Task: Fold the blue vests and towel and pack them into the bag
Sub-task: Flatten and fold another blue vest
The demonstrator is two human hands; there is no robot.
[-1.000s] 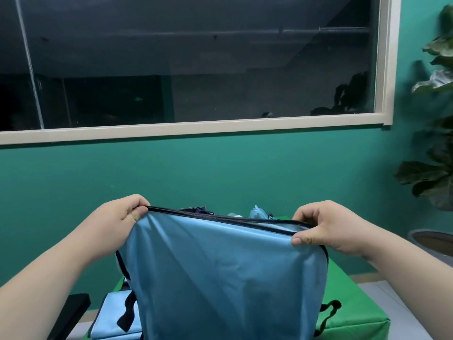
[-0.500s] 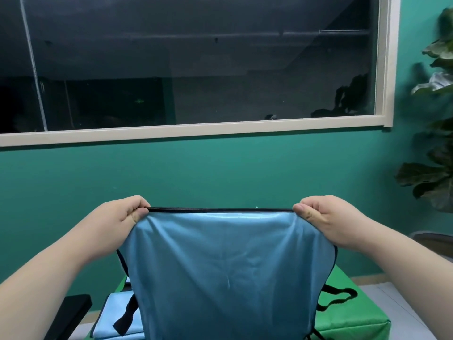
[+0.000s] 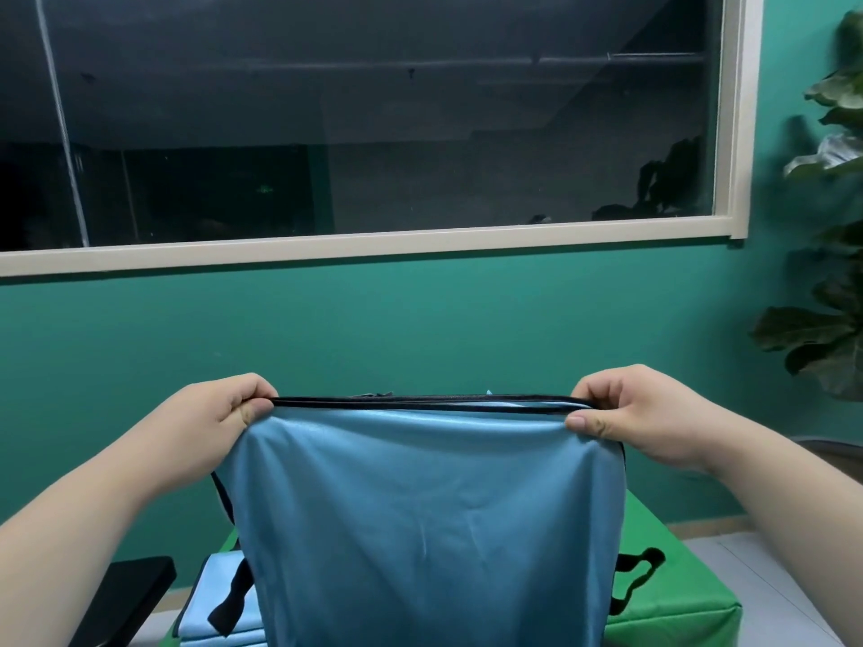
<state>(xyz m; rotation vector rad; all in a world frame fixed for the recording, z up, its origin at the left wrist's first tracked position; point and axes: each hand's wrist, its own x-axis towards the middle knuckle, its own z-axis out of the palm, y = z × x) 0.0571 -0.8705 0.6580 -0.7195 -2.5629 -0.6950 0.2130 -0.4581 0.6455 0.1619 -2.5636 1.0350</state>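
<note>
Left hand (image 3: pixel 219 417) and right hand (image 3: pixel 626 413) each pinched a top corner of the vest (image 3: pixel 429 530), grip clamped on its black-trimmed edge. It hung taut above the table (image 3: pixel 677 614), likely to square the layers for folding. A folded vest (image 3: pixel 205 595) lay at the table's left end, and green showed at its right end, room to lay this one down. No bag was in view.

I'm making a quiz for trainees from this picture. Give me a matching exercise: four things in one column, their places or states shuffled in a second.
1 left hand
2 right hand
3 plant
4 black strap loop

A lower right, over the green surface
B far right, by the wall
C grips the top left corner of the blue fabric
D grips its top right corner

Pairs: 1-C, 2-D, 3-B, 4-A
</note>
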